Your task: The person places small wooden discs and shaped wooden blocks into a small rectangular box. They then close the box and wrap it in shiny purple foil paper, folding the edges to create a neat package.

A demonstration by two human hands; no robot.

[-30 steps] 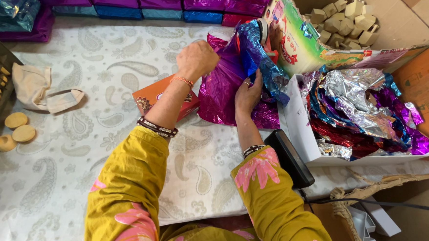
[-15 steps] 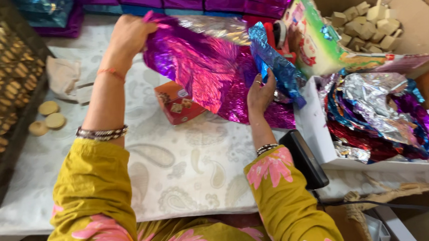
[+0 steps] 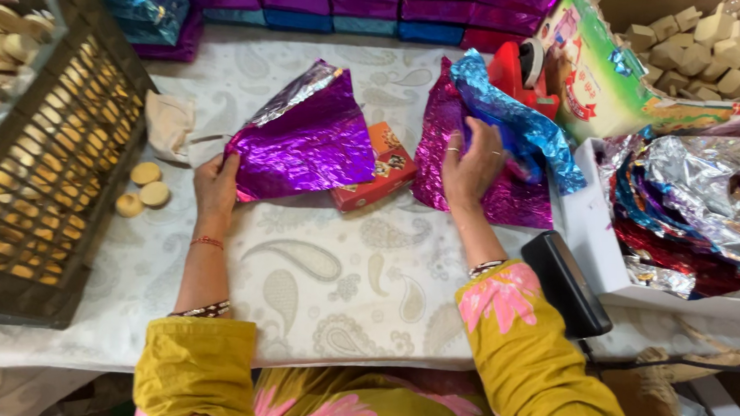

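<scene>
1. Left hand, left of centre frame: fingers pinched closed on the lower left corner of a purple foil sheet, which lies partly folded on the table with its silver underside showing at the top.
2. An orange-red printed box sits at centre frame, half covered by that sheet's right edge.
3. Right hand, right of centre: fingers spread and pressed flat on a magenta foil sheet — pressing on it, not gripping it. A crumpled blue foil sheet lies over the magenta one, just beside the fingertips.
4. Upper left: a dark plastic crate filled with round pale biscuits; three loose biscuits lie on the table beside it.
5. Top edge: a row of wrapped purple and blue packets.
6. Right side: a white tray of mixed foil sheets — a black device lies against its lower left edge.
</scene>
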